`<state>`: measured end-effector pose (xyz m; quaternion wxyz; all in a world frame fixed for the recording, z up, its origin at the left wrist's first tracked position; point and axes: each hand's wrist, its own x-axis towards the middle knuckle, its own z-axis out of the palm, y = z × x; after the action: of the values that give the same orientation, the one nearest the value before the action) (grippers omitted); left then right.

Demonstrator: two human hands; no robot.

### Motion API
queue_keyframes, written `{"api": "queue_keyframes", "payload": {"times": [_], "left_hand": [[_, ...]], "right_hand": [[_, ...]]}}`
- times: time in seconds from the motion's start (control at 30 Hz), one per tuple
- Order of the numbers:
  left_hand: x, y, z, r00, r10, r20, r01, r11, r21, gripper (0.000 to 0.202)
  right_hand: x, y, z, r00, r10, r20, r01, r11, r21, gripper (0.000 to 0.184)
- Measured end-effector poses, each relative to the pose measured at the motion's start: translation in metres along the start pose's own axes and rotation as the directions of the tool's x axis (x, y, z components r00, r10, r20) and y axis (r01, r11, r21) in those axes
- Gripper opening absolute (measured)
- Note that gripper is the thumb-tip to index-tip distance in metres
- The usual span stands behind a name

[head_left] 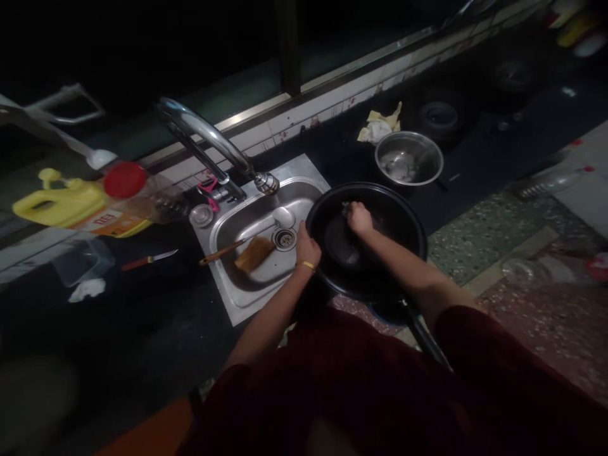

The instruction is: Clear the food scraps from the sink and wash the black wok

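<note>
A big black pan rests at the right edge of the steel sink, its handle pointing back toward me. My left hand, with a gold bangle on the wrist, grips the pan's left rim. My right hand is inside the pan, fingers closed around a small dark scrubber that is hard to make out. A wooden-handled brush lies in the sink basin near the drain.
The chrome tap arches over the sink. A steel bowl and crumpled cloth sit behind the pan. At the left are a yellow jug, a red-capped bottle and a red-handled knife. Dark counter surrounds the sink.
</note>
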<state>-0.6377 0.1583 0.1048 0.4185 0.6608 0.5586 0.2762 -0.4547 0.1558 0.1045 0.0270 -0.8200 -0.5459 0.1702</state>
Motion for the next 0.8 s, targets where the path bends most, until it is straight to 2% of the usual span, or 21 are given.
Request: {"api": "queue_keyframes", "payload": {"times": [0.07,0.13,0.17,0.2,0.27,0.3,0.33,0.4,0.47,0.5,0.57,0.6,0.63,0.7,0.77,0.8], "left_hand": [[0.001,0.002,0.002,1.0,-0.03,0.008,0.03,0.999,-0.013,0.078],[0.002,0.005,0.004,0.998,-0.054,0.014,0.054,0.998,-0.025,0.076],[0.001,0.006,0.004,0.998,-0.058,0.017,0.058,0.998,-0.031,0.076],[0.0,0.007,0.004,0.998,-0.054,0.022,0.055,0.998,-0.038,0.075],[-0.001,0.008,0.005,0.999,-0.035,0.03,0.036,0.998,-0.058,0.073],[-0.002,0.008,0.006,0.999,-0.026,0.032,0.028,0.997,-0.069,0.073],[-0.002,0.008,0.006,0.999,-0.023,0.032,0.025,0.997,-0.079,0.073],[-0.001,0.008,0.007,0.999,-0.029,0.032,0.031,0.995,-0.09,0.075],[0.0,0.006,0.007,0.999,-0.037,0.027,0.039,0.996,-0.08,0.076],[0.0,0.006,0.008,0.999,-0.038,0.023,0.039,0.997,-0.068,0.076],[0.001,0.005,0.008,1.0,-0.026,0.017,0.026,0.999,-0.041,0.075],[0.002,0.005,0.008,1.0,-0.019,0.014,0.019,0.999,-0.03,0.074],[0.002,0.005,0.008,1.0,-0.014,0.012,0.014,1.0,-0.021,0.074],[0.003,0.004,0.007,1.0,-0.016,0.008,0.016,1.0,-0.006,0.075],[0.003,0.004,0.005,1.0,-0.02,0.0,0.02,1.0,0.015,0.076],[0.004,0.005,0.005,1.0,-0.014,-0.002,0.014,1.0,0.028,0.076]], "right_hand": [[-0.003,-0.011,0.006,0.99,-0.118,0.077,0.113,0.991,0.069,0.026],[-0.012,-0.019,0.013,0.95,-0.269,0.159,0.251,0.96,0.128,0.023],[-0.014,-0.019,0.014,0.933,-0.301,0.197,0.28,0.951,0.129,0.022],[-0.014,-0.017,0.012,0.948,-0.248,0.198,0.234,0.968,0.095,0.021],[-0.009,-0.012,0.007,0.996,0.018,0.092,-0.021,0.999,0.025,0.024],[-0.006,-0.011,0.005,0.992,0.12,0.029,-0.121,0.992,0.031,0.026],[-0.004,-0.012,0.005,0.99,0.144,-0.007,-0.144,0.988,0.06,0.027],[-0.005,-0.016,0.008,0.998,-0.02,0.064,0.012,0.992,0.127,0.024],[-0.006,-0.017,0.012,0.97,-0.202,0.135,0.176,0.967,0.183,0.021],[-0.005,-0.017,0.012,0.971,-0.192,0.141,0.166,0.971,0.173,0.019],[0.0,-0.013,0.011,0.998,0.001,0.055,-0.009,0.99,0.139,0.021],[0.002,-0.013,0.01,0.996,0.092,0.012,-0.093,0.984,0.153,0.023],[0.002,-0.014,0.011,0.993,0.12,-0.02,-0.114,0.976,0.187,0.026],[-0.003,-0.019,0.016,0.996,-0.077,0.047,0.062,0.96,0.271,0.026],[-0.007,-0.026,0.02,0.941,-0.309,0.139,0.25,0.91,0.33,0.025],[-0.006,-0.029,0.02,0.931,-0.334,0.149,0.271,0.904,0.331,0.024]]}}
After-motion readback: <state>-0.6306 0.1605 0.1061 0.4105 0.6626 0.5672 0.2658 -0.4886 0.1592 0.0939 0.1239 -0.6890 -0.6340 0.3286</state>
